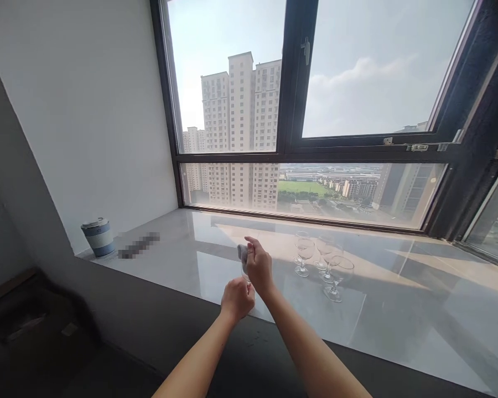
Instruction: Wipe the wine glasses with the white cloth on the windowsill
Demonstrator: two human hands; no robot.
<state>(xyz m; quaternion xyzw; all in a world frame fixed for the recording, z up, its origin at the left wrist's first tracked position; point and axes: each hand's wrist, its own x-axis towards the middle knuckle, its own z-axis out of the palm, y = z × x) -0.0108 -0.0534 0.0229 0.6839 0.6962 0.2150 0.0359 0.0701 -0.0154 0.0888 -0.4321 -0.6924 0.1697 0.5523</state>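
My left hand (237,298) is closed low around a clear glass (244,272), just above the front edge of the sill. Most of that glass is hidden by my hands. Above it, my right hand (259,266) grips a grey cloth (242,252) against the upper part of the glass; the fingers partly cover the cloth. To the right of my hands, several clear stemmed glasses stand upright on the sill, the closest being a stemmed glass (341,267) and another at the left of the group a stemmed glass (305,250).
The glossy grey windowsill (166,271) runs beneath a dark-framed window (292,83) with a handle (306,51). A blue and white lidded cup (99,237) stands at the left end, beside a blurred-out patch. A white wall (99,110) borders the left side.
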